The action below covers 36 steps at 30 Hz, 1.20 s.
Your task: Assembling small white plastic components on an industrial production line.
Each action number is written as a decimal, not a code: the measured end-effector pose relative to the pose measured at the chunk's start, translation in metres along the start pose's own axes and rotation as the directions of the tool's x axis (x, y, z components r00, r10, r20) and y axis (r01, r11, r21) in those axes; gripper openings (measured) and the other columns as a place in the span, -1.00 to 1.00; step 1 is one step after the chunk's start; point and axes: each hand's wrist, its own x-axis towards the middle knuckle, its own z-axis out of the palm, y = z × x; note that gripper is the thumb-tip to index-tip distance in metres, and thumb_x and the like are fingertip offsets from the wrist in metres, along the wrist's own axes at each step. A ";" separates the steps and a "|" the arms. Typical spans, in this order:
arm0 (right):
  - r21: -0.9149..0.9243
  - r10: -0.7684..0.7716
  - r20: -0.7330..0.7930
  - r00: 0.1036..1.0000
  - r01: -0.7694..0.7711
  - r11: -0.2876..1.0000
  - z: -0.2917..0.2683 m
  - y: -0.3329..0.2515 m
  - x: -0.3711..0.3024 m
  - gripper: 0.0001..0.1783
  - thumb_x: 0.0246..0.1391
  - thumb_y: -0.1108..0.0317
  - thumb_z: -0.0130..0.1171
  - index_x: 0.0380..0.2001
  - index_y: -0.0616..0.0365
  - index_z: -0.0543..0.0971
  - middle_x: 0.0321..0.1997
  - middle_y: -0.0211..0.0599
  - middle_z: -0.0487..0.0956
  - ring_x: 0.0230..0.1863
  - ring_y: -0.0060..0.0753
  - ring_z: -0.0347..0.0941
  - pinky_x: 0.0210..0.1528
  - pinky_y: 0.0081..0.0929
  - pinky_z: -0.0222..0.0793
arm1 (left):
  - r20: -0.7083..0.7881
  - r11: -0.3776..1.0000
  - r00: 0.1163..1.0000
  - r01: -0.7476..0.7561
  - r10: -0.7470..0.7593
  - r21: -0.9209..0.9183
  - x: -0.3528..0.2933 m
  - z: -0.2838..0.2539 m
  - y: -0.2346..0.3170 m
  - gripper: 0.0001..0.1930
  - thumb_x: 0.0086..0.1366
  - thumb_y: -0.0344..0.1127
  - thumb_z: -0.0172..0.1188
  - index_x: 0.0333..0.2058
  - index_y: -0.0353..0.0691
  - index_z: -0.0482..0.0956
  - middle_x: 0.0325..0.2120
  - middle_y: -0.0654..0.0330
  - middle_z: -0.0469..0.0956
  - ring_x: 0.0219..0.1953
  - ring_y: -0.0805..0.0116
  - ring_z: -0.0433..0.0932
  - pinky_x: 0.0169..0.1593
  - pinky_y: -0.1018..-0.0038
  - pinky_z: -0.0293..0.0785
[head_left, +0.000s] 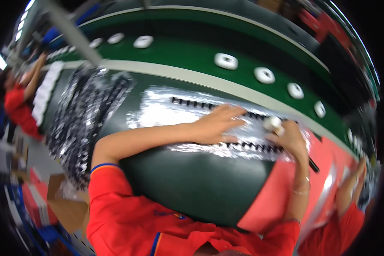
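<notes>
A shiny clear plastic sheet or bag (158, 112) lies on the dark green table in front of me, with two rows of small black pieces (260, 147) along it. My left hand (219, 123) rests on it with fingers spread, between the rows, holding nothing. At the plastic's right end my right hand (291, 137) has its thumb and fingers closed on a small white rounded piece (272, 123) with a yellowish part; blur hides its exact kind.
Beyond a pale rail, white rounded devices (226, 61) sit spaced along a green belt (179, 55). More plastic strips with black pieces (79, 123) lie left. Pink sheets (269, 187) and a black stick-like object (314, 165) lie right. People in red work on both sides.
</notes>
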 end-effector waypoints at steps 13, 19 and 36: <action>0.178 -0.071 -0.105 0.992 0.089 0.980 -0.022 -0.043 -0.023 -0.75 -0.27 0.52 0.14 -0.38 0.33 0.51 -0.50 -0.22 0.52 -0.45 -0.40 0.43 -0.33 -0.49 0.32 | -0.828 0.526 0.335 0.848 -0.450 0.058 -0.031 -0.105 -0.168 -0.20 -0.10 -0.05 0.28 0.07 -0.27 0.12 0.14 -0.37 -0.32 0.21 -0.23 -0.22 0.17 -0.01 -0.18; 0.292 -0.185 -0.256 0.949 0.258 0.921 -0.021 -0.059 -0.007 -0.66 -0.13 0.46 0.19 -0.23 0.30 0.39 -0.46 -0.36 0.47 -0.61 -0.65 0.31 -0.63 -0.72 0.21 | -0.764 0.136 -0.011 0.982 -0.646 -0.129 -0.054 -0.123 -0.230 -0.19 -0.06 0.00 0.24 0.13 -0.13 0.09 0.14 -0.18 -0.06 0.21 -0.09 -0.12 0.17 0.02 -0.16; 0.558 -0.027 -0.359 0.933 0.238 0.795 -0.026 -0.068 -0.018 -0.67 -0.08 0.49 0.14 -0.17 0.28 0.42 -0.38 -0.32 0.51 -0.74 -0.85 0.18 -0.78 -0.90 -0.01 | -0.244 0.353 0.767 -0.025 -0.594 -0.935 0.042 -0.086 -0.009 -0.42 -0.15 -0.58 0.27 -0.10 -0.40 0.21 -0.26 0.00 0.42 -0.32 0.24 0.53 -0.33 0.47 0.56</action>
